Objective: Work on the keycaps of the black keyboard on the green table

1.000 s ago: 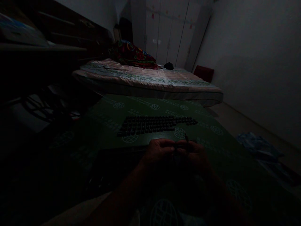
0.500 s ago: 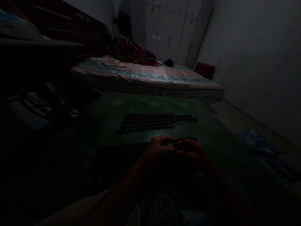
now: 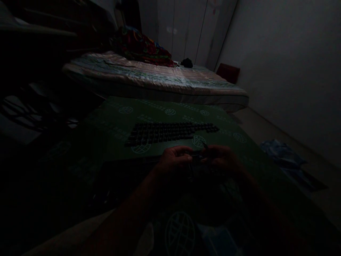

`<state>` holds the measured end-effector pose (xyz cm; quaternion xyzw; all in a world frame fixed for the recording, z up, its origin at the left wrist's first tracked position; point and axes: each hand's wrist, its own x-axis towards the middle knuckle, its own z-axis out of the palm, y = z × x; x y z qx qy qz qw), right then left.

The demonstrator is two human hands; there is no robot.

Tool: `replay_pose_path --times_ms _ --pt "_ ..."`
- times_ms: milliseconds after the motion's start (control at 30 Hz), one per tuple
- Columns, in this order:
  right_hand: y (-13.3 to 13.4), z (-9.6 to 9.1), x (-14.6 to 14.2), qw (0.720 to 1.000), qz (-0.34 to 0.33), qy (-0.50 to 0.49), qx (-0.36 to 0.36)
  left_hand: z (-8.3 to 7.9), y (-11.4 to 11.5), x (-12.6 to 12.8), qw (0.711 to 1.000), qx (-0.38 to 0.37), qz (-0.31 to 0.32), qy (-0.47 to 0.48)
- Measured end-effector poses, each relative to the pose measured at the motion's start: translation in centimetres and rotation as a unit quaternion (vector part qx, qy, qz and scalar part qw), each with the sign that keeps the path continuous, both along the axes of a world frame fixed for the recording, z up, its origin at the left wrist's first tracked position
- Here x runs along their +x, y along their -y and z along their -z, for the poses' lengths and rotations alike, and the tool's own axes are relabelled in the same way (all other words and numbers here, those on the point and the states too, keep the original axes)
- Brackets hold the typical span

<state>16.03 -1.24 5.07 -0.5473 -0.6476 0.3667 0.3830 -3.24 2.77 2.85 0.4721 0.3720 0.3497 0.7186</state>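
In dim light, my left hand [image 3: 174, 160] is closed in a pinch, its fingers pressed together over a dark keyboard base [image 3: 130, 165]. What it holds is too dark to make out. My right hand [image 3: 220, 156] is closed beside it, a small gap between the two. A thin dark pointed tool [image 3: 204, 144] sticks up from the right fingers; its kind does not show. Beyond both hands, black keycaps [image 3: 162, 131] lie in rows, laid out like a keyboard. Shadow hides much of the base beneath my forearms.
The green board [image 3: 112, 117] with white globe prints carries everything. A bed [image 3: 160, 80] with a red patterned blanket [image 3: 144, 49] stands past its far edge. Bluish cloth [image 3: 282, 153] lies on the floor to the right. A blue item [image 3: 218, 238] is near my body.
My hands have moved slightly apart, and a gap shows between their fingers. The view has shifted, so the board, keycaps and bed sit higher and further left in it.
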Motion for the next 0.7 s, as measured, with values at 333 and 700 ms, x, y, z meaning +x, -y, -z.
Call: replay_pose_path --times_ms 333,700 --pt "1.7 1.8 -1.7 0.99 0.099 -0.015 0.096 -0.1 0.9 0.5 0.998 -0.047 0.043 0.0" --pt "1.9 2.3 -2.9 0.985 0.123 0.011 0.121 0.1 1.0 1.0 0.993 -0.101 0.014 0.052"
